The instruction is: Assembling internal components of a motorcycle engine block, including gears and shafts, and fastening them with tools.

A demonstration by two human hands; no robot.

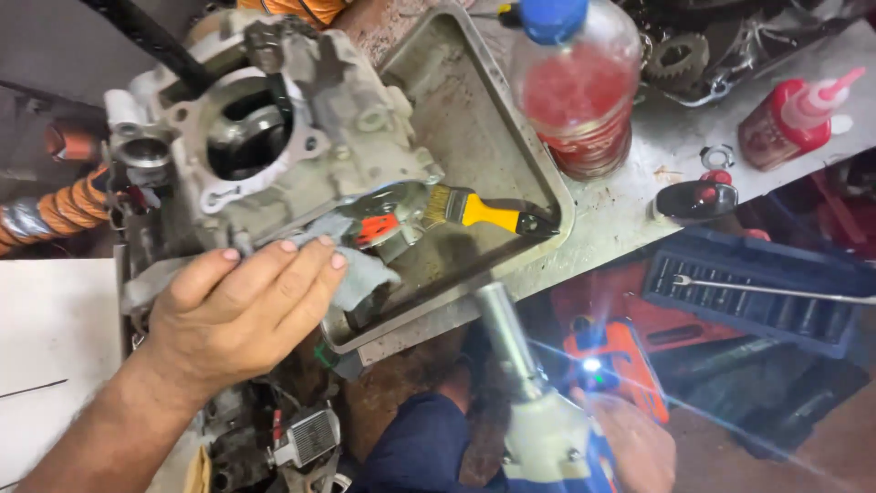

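My left hand (239, 306) presses a grey rag (363, 274) against the lower side of a bare metal engine block (274, 128) with a round cylinder bore. My right hand (639, 443), low in the frame, grips a power tool (547, 429) whose long metal socket (502, 333) points up toward the tray; a bright light shines beside it. A yellow-handled brush (484, 212) lies in the metal tray (484, 119) next to the engine.
A clear bottle of red liquid (577, 91) stands by the tray. A small red squeeze bottle (792, 123) lies on the bench. A blue socket case (757, 292) with a wrench sits lower right. An orange hose (64, 210) runs at left.
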